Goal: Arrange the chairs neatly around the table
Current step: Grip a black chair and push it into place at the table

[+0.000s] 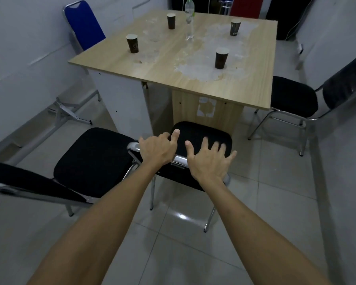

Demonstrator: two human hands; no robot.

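Observation:
A wooden table [169, 66] stands in the middle of a small room. Right in front of me, a black chair with a chrome frame [195, 130] faces the table's near side, its seat close to the table base. My left hand [157, 150] curls over the chrome top rail of its backrest, index finger stretched forward. My right hand [209, 161] lies over the same rail with fingers spread apart. A second black chair [93, 159] stands angled at my left, a third [292, 95] at the table's right side, and a blue chair [84, 23] at the far left.
Several dark paper cups, such as one [221, 58], and a clear plastic bottle [189, 19] stand on the table. White walls close in on the left and right. A folded metal frame [70, 112] leans along the left wall. The floor is pale tile.

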